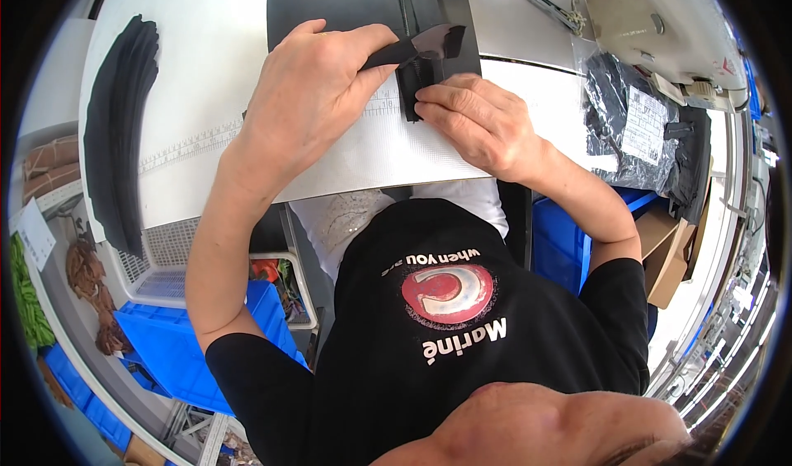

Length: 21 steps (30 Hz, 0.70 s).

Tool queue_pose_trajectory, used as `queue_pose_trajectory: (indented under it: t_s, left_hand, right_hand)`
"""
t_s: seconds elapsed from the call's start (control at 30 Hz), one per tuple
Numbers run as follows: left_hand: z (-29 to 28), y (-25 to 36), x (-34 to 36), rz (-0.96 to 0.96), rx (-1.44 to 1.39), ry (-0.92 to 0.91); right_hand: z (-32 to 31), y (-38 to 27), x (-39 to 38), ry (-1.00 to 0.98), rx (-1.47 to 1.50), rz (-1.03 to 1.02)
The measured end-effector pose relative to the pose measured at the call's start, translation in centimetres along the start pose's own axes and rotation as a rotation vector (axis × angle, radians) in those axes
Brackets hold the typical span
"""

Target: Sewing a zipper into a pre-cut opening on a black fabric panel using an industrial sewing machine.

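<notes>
My left hand [318, 74] is closed around a dark tool [425, 45] with a black grip and a flat, glossy, flared end. That end hangs over a narrow black strip [410, 95], which has fine teeth along it like a zipper. The strip runs from the dark mat [330, 4] onto the white tabletop, toward me. With fingers bent together, my right hand [478, 120] pinches the strip's near end from the right. Its fingertips partly cover the strip, so the exact grip is hidden.
A bundle of long black strips [120, 128] lies at the table's left, beside a printed ruler scale [190, 146]. Scissors [540, 2] and a beige machine [660, 29] are at the far right. Plastic-wrapped black packages [635, 120] lie right. Blue bins [198, 342] stand below.
</notes>
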<state>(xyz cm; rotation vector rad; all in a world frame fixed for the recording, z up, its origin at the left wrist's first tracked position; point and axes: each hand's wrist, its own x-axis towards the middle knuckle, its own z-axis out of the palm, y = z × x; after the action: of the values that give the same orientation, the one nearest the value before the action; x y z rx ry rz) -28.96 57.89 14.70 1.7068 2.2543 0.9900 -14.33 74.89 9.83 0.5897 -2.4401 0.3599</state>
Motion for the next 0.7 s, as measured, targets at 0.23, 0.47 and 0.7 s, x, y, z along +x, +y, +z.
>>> queue_pose_trajectory:
  t_s: [0.23, 0.47, 0.7]
  left_hand:
    - [-0.3, 0.5, 0.2, -0.04, -0.008, -0.036]
    - [-0.3, 0.6, 0.2, -0.032, -0.015, -0.025]
    - [0.7, 2.1, -2.0, -0.062, 0.057, -0.073]
  right_hand:
    - [0.4, -0.2, -0.6, -0.047, -0.014, -0.002]
    - [0.6, -0.4, -0.9, -0.088, -0.032, -0.022]
    - [0.1, -1.8, -1.2, -0.14, -0.028, 0.016]
